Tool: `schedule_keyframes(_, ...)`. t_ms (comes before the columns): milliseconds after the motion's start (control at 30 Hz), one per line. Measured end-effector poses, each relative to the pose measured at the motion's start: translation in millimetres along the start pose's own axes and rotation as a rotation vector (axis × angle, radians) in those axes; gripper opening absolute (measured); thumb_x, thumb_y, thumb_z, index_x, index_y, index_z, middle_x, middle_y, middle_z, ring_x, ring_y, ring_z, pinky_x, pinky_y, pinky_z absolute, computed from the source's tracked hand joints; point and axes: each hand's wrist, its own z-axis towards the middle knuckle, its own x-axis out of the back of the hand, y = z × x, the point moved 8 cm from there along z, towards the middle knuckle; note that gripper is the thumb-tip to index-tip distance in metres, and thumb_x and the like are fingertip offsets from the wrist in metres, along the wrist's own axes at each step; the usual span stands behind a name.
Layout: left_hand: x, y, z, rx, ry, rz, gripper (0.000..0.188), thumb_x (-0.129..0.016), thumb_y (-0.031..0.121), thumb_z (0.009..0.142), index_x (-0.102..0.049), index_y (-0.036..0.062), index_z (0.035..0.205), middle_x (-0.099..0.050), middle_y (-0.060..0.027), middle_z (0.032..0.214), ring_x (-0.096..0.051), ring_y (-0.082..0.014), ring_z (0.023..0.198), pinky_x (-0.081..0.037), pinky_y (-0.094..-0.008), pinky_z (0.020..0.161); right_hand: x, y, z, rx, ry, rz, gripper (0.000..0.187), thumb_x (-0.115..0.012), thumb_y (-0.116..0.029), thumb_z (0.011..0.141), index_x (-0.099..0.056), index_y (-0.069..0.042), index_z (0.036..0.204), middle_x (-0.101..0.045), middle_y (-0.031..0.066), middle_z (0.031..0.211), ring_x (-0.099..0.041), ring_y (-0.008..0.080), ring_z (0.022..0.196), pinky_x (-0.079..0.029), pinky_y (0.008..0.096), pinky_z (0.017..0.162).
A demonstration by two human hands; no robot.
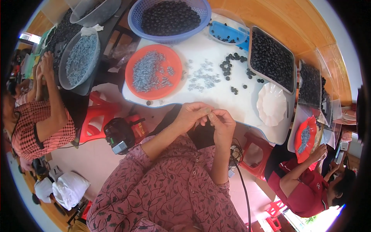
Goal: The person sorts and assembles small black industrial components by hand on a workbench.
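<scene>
My left hand (194, 115) and my right hand (224, 124) meet fingertip to fingertip just off the near edge of the white table (235, 100). Both are pinched closed, and whatever sits between the fingers is too small to make out. Ahead and to the left is an orange-red plate (176, 73) heaped with small silvery metal pieces (148, 71). More such pieces (204, 76) are spread on the table straight ahead. Several small black round parts (226, 69) lie loose to their right. A white scalloped dish (271, 104) stands beyond my right hand.
A blue-purple basket (133, 23) of black parts stands at the back, beside a blue scoop (222, 33). A metal-rimmed tray (292, 83) full of black parts is at the right. Co-workers sit left (38, 123) and right (305, 185). Red stools (94, 120) flank me.
</scene>
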Motion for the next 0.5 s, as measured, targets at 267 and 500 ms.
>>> schedule_keyframes(267, 1.0, -5.0, -1.1, 0.002, -0.017, -0.095, 0.021, -0.058, 0.014, 0.096, -0.067, -0.0011, 0.109, -0.063, -0.0036, 0.077, -0.058, -0.0092, 0.063, -0.05, -0.0233, 0.055, -1.0, 1.8, 1.6, -0.041, 0.011, -0.043, 0.005, -0.068, -0.003, 0.085, -0.066, -0.002, 0.09, -0.063, -0.0012, 0.077, -0.05, 0.0045, 0.066, -0.039, 0.0184, 0.06)
schedule_keyframes(500, 2.1, -5.3, -2.2, 0.013, 0.01, -0.132, 0.022, -0.059, 0.014, 0.095, -0.066, -0.0018, 0.109, -0.063, -0.0039, 0.077, -0.058, -0.0083, 0.063, -0.05, -0.0231, 0.053, 15.6, -11.0, 11.8, 0.121, 0.141, -0.288, 0.005, -0.066, -0.002, 0.087, -0.064, -0.001, 0.091, -0.063, 0.0024, 0.082, -0.053, 0.0073, 0.067, -0.043, 0.0218, 0.06)
